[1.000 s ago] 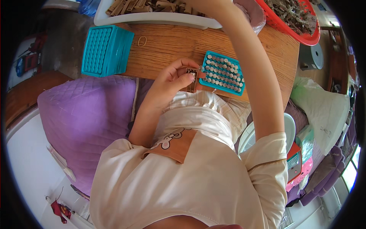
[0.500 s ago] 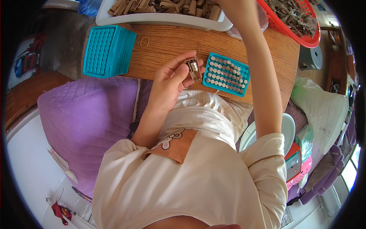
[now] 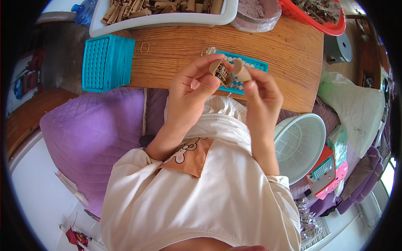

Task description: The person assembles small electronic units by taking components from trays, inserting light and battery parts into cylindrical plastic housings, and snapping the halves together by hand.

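Held between the thumb and fingers of my left hand [image 3: 190,94] is a small brown plastic housing [image 3: 220,73], its open side showing metal parts inside. My right hand [image 3: 264,98] pinches a curved brown plastic cover [image 3: 241,70] just to the right of the housing. The two pieces are very close; whether they touch I cannot tell. Beyond and below them on the wooden table [image 3: 293,54] lies a teal tray [image 3: 260,65] with rows of small round silvery pieces, partly hidden by my hands.
A stack of teal trays [image 3: 108,62] stands at the left, beside a rubber band [image 3: 145,47]. Along the back are a white bin [image 3: 167,21] of brown covers, a plastic-wrapped tub [image 3: 257,25] and a red basket [image 3: 335,28] of parts. A pale basin [image 3: 320,125] sits right of me.
My right hand has come back from the white bin with a brown cover and now meets my left hand. The left hand has raised and turned the housing.
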The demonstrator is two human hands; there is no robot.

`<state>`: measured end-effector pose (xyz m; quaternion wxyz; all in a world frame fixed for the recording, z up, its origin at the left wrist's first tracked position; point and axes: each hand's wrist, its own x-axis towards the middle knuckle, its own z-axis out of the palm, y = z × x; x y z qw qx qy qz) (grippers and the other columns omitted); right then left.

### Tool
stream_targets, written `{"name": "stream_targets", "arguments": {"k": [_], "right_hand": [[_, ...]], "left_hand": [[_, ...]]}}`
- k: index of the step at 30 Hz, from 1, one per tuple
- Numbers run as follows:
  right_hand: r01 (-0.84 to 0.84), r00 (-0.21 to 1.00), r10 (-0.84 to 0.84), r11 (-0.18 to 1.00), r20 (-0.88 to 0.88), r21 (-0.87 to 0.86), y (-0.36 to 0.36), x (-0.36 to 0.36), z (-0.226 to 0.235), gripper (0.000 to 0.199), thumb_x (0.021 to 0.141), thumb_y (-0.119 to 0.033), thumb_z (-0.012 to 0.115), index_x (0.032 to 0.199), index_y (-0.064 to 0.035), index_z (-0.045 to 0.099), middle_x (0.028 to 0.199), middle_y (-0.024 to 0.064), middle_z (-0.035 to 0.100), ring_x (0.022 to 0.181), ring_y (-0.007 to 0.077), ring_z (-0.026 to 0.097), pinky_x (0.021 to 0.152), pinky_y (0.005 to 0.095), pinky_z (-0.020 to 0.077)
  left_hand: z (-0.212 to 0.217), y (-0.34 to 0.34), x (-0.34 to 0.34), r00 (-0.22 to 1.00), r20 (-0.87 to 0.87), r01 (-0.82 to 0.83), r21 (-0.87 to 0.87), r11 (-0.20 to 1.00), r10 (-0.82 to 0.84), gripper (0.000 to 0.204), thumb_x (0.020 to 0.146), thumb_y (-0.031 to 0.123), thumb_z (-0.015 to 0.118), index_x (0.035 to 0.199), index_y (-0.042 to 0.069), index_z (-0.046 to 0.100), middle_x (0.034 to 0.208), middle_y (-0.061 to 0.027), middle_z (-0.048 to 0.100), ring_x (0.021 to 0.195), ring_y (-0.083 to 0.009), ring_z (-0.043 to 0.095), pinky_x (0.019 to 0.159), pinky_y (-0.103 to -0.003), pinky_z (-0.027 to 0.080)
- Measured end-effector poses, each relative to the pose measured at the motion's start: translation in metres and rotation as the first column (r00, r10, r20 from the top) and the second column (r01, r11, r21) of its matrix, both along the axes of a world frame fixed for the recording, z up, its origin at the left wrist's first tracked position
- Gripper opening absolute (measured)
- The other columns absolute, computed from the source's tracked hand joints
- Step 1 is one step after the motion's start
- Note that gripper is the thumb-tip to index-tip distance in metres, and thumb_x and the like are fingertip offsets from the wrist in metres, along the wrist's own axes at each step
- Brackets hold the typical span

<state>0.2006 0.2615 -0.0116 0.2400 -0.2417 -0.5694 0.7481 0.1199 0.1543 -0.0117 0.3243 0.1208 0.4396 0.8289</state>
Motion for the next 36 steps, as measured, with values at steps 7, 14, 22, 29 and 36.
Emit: {"name": "stream_targets", "arguments": {"k": [7, 14, 22, 29, 36], "right_hand": [[0.034, 0.992, -0.046, 0.995, -0.114, -0.098, -0.021, 0.001, -0.011, 0.02, 0.079, -0.005, 0.056, 0.098, 0.0012, 0.053, 0.098, 0.0072, 0.047, 0.089, 0.0138, 0.05, 0.08, 0.026, 0.0428], [0.067, 0.997, -0.065, 0.996, -0.042, 0.056, -0.021, 0.002, -0.016, 0.017, 0.077, -0.001, 0.058, 0.092, 0.0024, 0.052, 0.092, 0.0072, 0.047, 0.083, 0.0144, 0.053, 0.072, 0.0242, 0.0463], [0.113, 0.991, -0.131, 0.93, 0.029, 0.35, -0.023, 0.002, -0.028, 0.02, 0.069, 0.008, 0.059, 0.086, 0.0007, 0.052, 0.081, 0.009, 0.049, 0.073, 0.0167, 0.051, 0.059, 0.0236, 0.0478], [-0.007, 1.0, 0.001, 0.874, 0.013, 0.485, -0.018, 0.003, -0.027, 0.021, 0.069, 0.005, 0.056, 0.089, 0.0005, 0.051, 0.076, 0.011, 0.049, 0.065, 0.0223, 0.05, 0.053, 0.0275, 0.0446], [-0.091, 0.993, 0.116, 0.752, 0.004, 0.653, -0.02, 0.001, -0.022, 0.027, 0.07, -0.002, 0.057, 0.096, 0.0002, 0.051, 0.074, 0.0137, 0.052, 0.063, 0.0287, 0.051, 0.055, 0.0323, 0.0422]], "left_hand": [[0.002, 0.01, 0.012, 0.996, -0.067, -0.052, 0.026, 0.998, 0.053, 0.035, 0.078, 0.005, 0.057, 0.11, -0.003, 0.045, 0.099, -0.0097, 0.055, 0.09, -0.0136, 0.054, 0.077, -0.026, 0.046], [0.0, 0.016, 0.023, 0.963, -0.258, -0.086, -0.042, 0.995, 0.073, 0.042, 0.077, 0.004, 0.059, 0.114, -0.004, 0.042, 0.105, -0.0131, 0.053, 0.097, -0.0157, 0.051, 0.082, -0.027, 0.043], [-0.008, 0.019, 0.03, 0.944, -0.308, -0.165, -0.136, 0.977, 0.117, 0.049, 0.075, 0.008, 0.062, 0.117, -0.006, 0.039, 0.111, -0.0167, 0.05, 0.105, -0.0218, 0.047, 0.091, -0.031, 0.037], [-0.008, 0.014, 0.023, 0.845, -0.535, -0.18, -0.269, 0.946, 0.009, 0.041, 0.08, 0.022, 0.057, 0.107, -0.006, 0.045, 0.102, -0.0133, 0.055, 0.1, -0.0217, 0.051, 0.087, -0.032, 0.04], [-0.011, 0.019, 0.021, 0.761, -0.643, -0.219, -0.131, 0.967, 0.085, 0.025, 0.079, 0.016, 0.055, 0.097, -0.001, 0.049, 0.09, -0.0134, 0.056, 0.085, -0.0234, 0.058, 0.092, -0.041, 0.033]]}}
